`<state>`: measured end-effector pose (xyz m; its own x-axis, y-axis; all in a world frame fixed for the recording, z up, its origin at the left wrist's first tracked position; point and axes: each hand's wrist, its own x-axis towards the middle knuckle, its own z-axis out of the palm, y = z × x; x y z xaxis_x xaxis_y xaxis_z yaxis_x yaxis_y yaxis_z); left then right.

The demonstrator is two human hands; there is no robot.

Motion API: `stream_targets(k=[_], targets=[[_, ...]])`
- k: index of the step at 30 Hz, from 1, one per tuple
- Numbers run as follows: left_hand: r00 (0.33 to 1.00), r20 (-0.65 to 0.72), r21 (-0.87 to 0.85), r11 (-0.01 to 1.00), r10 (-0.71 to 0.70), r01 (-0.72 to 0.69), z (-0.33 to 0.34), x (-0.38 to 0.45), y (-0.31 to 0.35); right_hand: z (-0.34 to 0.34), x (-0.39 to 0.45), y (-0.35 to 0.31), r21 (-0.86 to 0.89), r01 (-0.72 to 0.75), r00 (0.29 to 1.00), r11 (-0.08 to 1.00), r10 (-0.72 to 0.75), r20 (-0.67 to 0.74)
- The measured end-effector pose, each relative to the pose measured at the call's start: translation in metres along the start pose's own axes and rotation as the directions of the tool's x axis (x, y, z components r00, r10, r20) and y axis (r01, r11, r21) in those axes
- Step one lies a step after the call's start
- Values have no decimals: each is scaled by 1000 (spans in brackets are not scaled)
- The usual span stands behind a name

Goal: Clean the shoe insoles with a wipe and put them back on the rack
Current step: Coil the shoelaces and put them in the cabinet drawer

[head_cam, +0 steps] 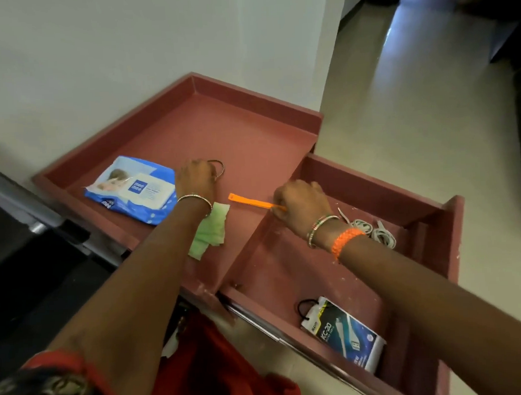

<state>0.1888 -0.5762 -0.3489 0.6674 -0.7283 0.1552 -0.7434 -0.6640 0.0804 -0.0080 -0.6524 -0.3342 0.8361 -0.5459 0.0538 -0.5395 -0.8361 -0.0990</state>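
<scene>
The orange stick is pinched by the right hand at the open drawer; the left hand, curled, holds a metal ring. Both are best cleared away so the green wipe can be reached.

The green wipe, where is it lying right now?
The green wipe lies on the red cabinet top, partly under the left forearm, between the blue wipes packet and the open drawer.

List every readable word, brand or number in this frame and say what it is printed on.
"mee mee": blue square label on the wipes pack.
"mee": again on the pack's front edge, partly cut off.
"KC-20": packaged cable box in the open drawer.
Smaller print on both packages is too blurred to read.
</scene>
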Motion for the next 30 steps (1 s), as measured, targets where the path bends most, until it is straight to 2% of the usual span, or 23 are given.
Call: stream_targets(k=[2, 4, 6, 8, 10, 12, 13, 17, 19, 20, 22, 24, 25, 27, 30], targets=[[998, -4, 55, 997, 55, -55, -2, 2, 1, -2, -20, 28, -4, -64, 998, 998, 64, 17], [981, -36, 91, 979, 188, -185, -7, -2, 6, -3, -39, 59, -44, -144, 987, 989, 147, 72], [927, -110, 11, 933, 357, -358, -9, -15, 24, -1, -59, 93, -58, -258, 956, 964, 264, 129], [833, -192, -51, 842, 519, -537, -6, -39, 57, 5, -80, 124, -87, -382, 903, 920, 391, 176], [705, -213, -62, 710, 677, -701, 7, -69, 94, 14, -100, 146, -104, -480, 845, 871, 491, 212], [588, -155, -79, 584, 794, -808, 30, -99, 131, 26, -116, 157, -98, -526, 806, 845, 532, 260], [561, -95, -116, 551, 822, -826, 42, -114, 146, 32, -121, 159, -104, -525, 801, 845, 531, 275], [474, 120, -231, 489, 872, -841, 82, -159, 183, 51, -125, 164, -114, -484, 805, 867, 493, 330], [448, 256, -238, 505, 857, -830, 90, -168, 192, 59, -124, 164, -117, -467, 800, 876, 475, 367], [446, 323, -220, 525, 835, -822, 92, -171, 195, 63, -124, 165, -124, -462, 799, 878, 473, 372], [484, 427, -133, 583, 764, -802, 98, -171, 197, 68, -121, 168, -142, -459, 802, 877, 478, 358], [461, 477, -134, 581, 748, -803, 98, -172, 198, 70, -118, 171, -161, -450, 807, 878, 478, 348], [448, 456, -151, 562, 769, -813, 97, -174, 198, 72, -117, 171, -168, -447, 803, 879, 477, 357], [457, 427, -126, 551, 780, -825, 105, -176, 199, 74, -115, 172, -194, -432, 797, 881, 474, 374], [466, 505, -98, 585, 726, -805, 114, -183, 202, 77, -115, 171, -255, -380, 804, 889, 454, 385]])
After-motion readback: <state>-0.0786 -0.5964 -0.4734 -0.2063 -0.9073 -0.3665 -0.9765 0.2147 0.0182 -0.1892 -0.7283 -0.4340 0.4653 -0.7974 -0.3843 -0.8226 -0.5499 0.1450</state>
